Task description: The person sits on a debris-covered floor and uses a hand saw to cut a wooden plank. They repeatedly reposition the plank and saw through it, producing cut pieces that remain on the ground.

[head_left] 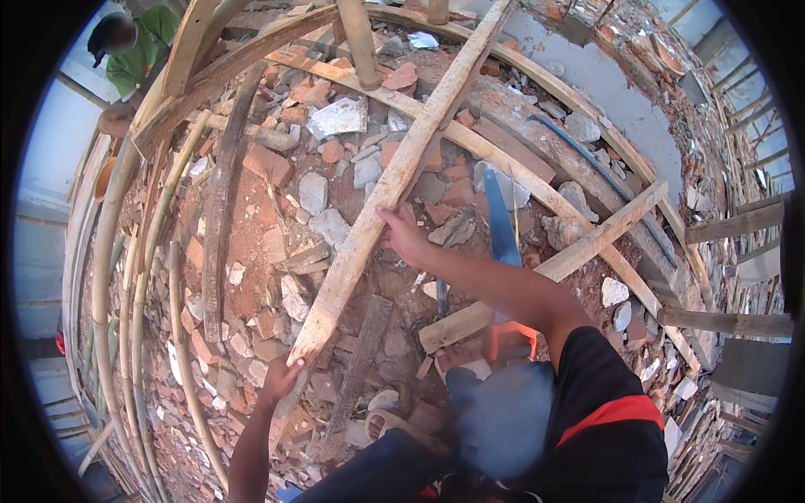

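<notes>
A long pale wooden beam point(436, 113) slants from near my body up to the far right, and both my hands are on it. My left hand point(281, 381) grips its near part, thumb on top. Farther along, my right hand point(404, 239) is closed around the right edge, with some fingers hidden behind the wood. To the right of my right forearm is a handsaw, its blue blade point(501, 216) pointing away and its orange handle point(512, 342) near my foot. A shorter beam point(579, 247) lies under my right arm.
Broken bricks and rubble point(314, 193) cover the ground. Bamboo poles point(138, 335) run along the left, beside a dark rough timber point(225, 210). A long thin batten point(520, 174) crosses beyond my right hand. Another person point(147, 50) in green is at the far left, behind upright timbers.
</notes>
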Tool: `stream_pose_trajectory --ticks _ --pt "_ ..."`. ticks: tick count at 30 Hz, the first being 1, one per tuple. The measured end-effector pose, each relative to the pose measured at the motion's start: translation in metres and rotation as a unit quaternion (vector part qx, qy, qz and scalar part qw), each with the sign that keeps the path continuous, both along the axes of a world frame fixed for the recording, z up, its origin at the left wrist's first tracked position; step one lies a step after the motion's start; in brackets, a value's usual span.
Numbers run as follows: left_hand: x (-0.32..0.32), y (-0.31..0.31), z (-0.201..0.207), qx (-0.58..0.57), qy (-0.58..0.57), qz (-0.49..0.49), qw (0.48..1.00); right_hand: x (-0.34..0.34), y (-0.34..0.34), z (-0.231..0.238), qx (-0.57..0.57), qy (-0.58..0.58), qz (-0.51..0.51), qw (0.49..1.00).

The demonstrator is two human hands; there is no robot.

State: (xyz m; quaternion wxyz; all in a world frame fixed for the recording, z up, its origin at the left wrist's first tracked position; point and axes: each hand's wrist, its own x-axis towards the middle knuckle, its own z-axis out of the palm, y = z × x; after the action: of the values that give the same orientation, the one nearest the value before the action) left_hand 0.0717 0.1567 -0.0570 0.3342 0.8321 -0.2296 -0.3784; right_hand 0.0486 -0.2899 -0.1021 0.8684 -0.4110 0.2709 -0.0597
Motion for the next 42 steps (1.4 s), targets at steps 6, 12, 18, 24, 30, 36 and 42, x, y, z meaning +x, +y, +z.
stream_pose_trajectory --ticks 6,12,18,24,30,36,42 --pt "-0.002 0.0 0.039 -0.011 0.045 0.029 0.999 0.005 0.028 0.048 -0.057 -0.023 -0.043 0.997" --pt "-0.004 -0.04 0.05 0.024 -0.01 0.0 1.0 0.009 -0.019 0.041 -0.167 -0.057 -0.132 0.976" --pt "0.033 -0.133 0.085 0.114 -0.014 -0.036 0.993 0.031 -0.111 0.091 -0.125 -0.071 -0.096 0.985" --pt "0.084 -0.189 0.044 0.088 0.022 0.018 0.996 0.048 -0.167 0.101 -0.046 -0.08 -0.058 0.994" --pt "0.101 -0.214 0.037 0.023 0.084 -0.002 0.996 0.046 -0.16 0.101 -0.067 -0.138 -0.095 0.984" --pt "0.109 -0.241 0.028 0.032 0.086 0.01 0.996 0.046 -0.162 0.088 -0.099 -0.11 -0.073 0.986" --pt "0.109 -0.239 0.011 0.051 0.032 -0.026 0.998 0.014 -0.168 0.079 -0.209 -0.029 -0.052 0.976"
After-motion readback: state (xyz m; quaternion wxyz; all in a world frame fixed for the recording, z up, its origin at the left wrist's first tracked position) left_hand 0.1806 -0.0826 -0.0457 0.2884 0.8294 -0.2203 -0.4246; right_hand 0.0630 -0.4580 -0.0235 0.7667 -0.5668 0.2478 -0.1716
